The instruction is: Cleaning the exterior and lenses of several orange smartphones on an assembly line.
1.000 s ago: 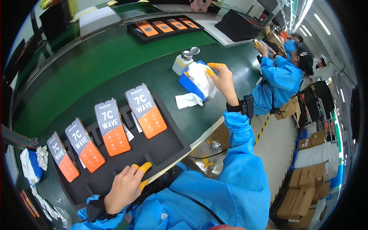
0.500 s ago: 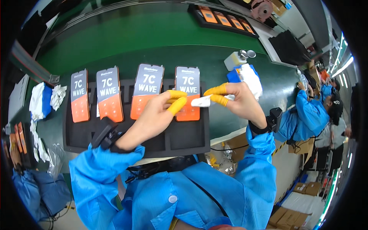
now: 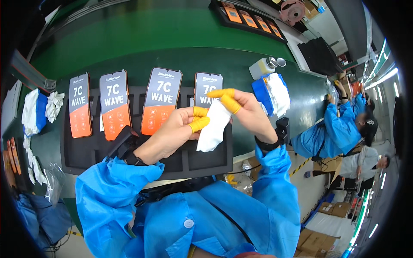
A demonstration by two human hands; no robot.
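A white cloth wipe [image 3: 214, 130] hangs partly unfolded between my hands, in front of the rightmost phone [image 3: 209, 84]. My left hand [image 3: 174, 130] pinches its left edge between thumb and fingertip. My right hand [image 3: 248, 112] grips its upper part. Yellow finger cots cover the fingertips of both hands. Several phones with grey-and-orange printed film on their fronts stand in a row along a black foam tray [image 3: 81, 157]. Among them are the leftmost phone [image 3: 80, 107], a second phone [image 3: 115, 107] and a third phone [image 3: 161, 99]. My right hand hides the lower part of the rightmost phone.
A pump bottle [image 3: 261, 68] stands at the right beside a blue box with white wipes [image 3: 278, 95]. At the left are another blue box [image 3: 41, 112] and crumpled wipes [image 3: 54, 106]. A tray of phones [image 3: 247, 21] lies at the far side. Co-workers in blue sit at both sides.
The small folded wipe has opened into a larger hanging piece. My right hand has shifted left, closer to my left hand, which now grips the wipe's edge.
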